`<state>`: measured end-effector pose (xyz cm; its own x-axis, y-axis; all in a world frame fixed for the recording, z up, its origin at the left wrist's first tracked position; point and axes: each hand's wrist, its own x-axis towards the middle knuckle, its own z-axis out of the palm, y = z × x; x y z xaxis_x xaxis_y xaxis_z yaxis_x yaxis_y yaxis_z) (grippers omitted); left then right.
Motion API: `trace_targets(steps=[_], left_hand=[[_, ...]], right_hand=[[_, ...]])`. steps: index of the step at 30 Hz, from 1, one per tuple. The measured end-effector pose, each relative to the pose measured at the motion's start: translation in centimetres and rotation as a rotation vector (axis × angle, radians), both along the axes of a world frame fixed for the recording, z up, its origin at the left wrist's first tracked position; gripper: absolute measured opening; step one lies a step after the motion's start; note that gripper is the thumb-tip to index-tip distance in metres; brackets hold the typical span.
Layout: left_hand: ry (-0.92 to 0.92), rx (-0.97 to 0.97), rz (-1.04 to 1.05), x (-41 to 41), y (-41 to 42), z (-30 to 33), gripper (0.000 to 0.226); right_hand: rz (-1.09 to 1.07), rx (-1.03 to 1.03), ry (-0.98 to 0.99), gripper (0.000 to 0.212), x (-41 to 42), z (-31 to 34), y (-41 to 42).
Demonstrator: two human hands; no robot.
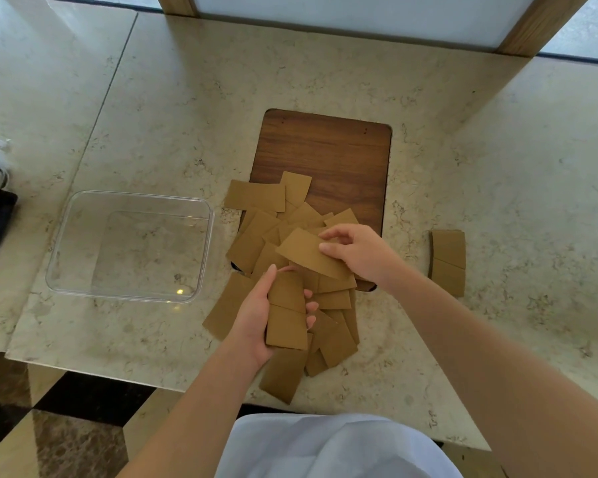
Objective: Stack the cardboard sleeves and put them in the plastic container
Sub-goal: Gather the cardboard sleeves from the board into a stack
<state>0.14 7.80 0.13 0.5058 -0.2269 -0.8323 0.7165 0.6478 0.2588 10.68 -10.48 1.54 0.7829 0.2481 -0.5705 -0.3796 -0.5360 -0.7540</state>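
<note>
Two hands busy | left hand (256,315) holds sleeve stack (286,313) | right hand (358,251) pinches single sleeve (308,253)

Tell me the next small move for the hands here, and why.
Probably lay the single sleeve pinched in the right hand onto the small stack gripped by the left hand; the plastic container is still empty and many sleeves lie loose.

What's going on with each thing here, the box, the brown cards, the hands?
plastic container: open, nothing inside.
loose sleeves: scattered, overlapping.
side stack: set apart, right.
left hand: grip on a small stack.
right hand: pinching one sleeve.
</note>
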Motion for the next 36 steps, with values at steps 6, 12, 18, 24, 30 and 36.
trace_targets(steps=[6, 12, 18, 24, 30, 36], left_hand=[[-0.029, -0.003, -0.138, -0.5, -0.4, 0.7, 0.055], [-0.077, -0.183, -0.272, -0.5, -2.0, 1.8, 0.068], [-0.209, -0.372, -0.236, -0.4, -3.1, 2.3, 0.087], [-0.204, -0.274, -0.267, -0.2, -4.2, 1.6, 0.088], [-0.09, -0.38, -0.041, -0.5, -3.4, 0.2, 0.07], [-0.112, -0.268, 0.105, 0.4, -1.1, -0.5, 0.059]], right_hand=[[0.386, 0.081, 0.193, 0.006, -0.9, 2.7, -2.1], [0.685, -0.032, -0.061, 0.036, -0.8, 4.3, 0.0], [0.466, -0.052, -0.217, 0.047, -2.3, 3.3, -0.1], [0.5, -0.196, -0.454, 0.063, -3.6, 2.3, -0.6], [0.513, -0.244, -0.314, 0.067, -1.6, 0.7, -2.5], [0.419, -0.569, -0.44, 0.067, 1.2, -2.2, -2.8]])
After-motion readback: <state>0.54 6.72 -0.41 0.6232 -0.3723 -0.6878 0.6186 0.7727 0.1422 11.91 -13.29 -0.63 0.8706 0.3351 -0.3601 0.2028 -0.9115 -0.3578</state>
